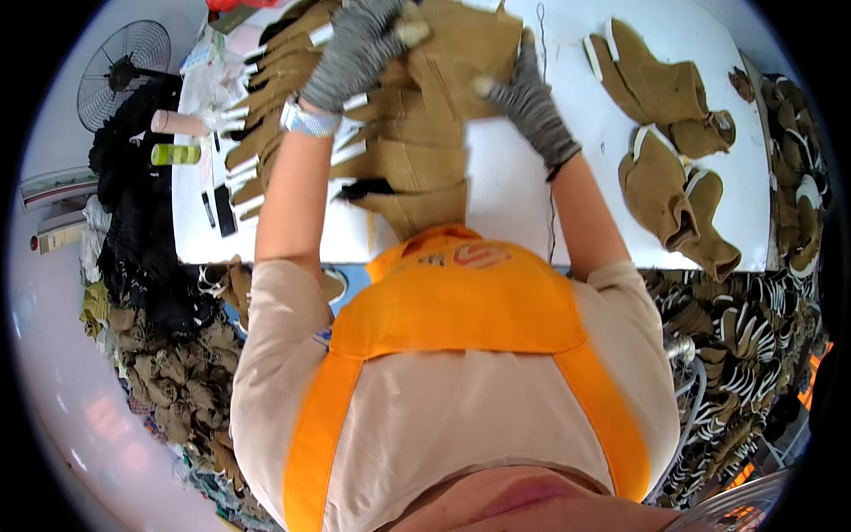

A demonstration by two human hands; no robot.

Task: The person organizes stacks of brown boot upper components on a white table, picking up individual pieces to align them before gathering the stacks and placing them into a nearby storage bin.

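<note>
The left hand (355, 49), in a grey knit glove, has its grip closed over the upper left part of a tan fabric piece (465, 53), fingers curled down onto the cloth. The right hand (527, 97), gloved the same way, clamps the right edge of that piece, with a pale fingertip pressing on its face. The piece sits at the top of an overlapping stack of tan pieces (399, 168) with white tabs, which fans out to the left and toward the person on the white table (505, 204). To the right, well apart from the hands, lie tan sock-like uppers (660, 89) in two loose groups. On the table's left end stand a green bottle (175, 154) and a pink tube (177, 122). Beyond that end is a fan (124, 66). An orange apron (461, 301) covers the person's chest.
</note>
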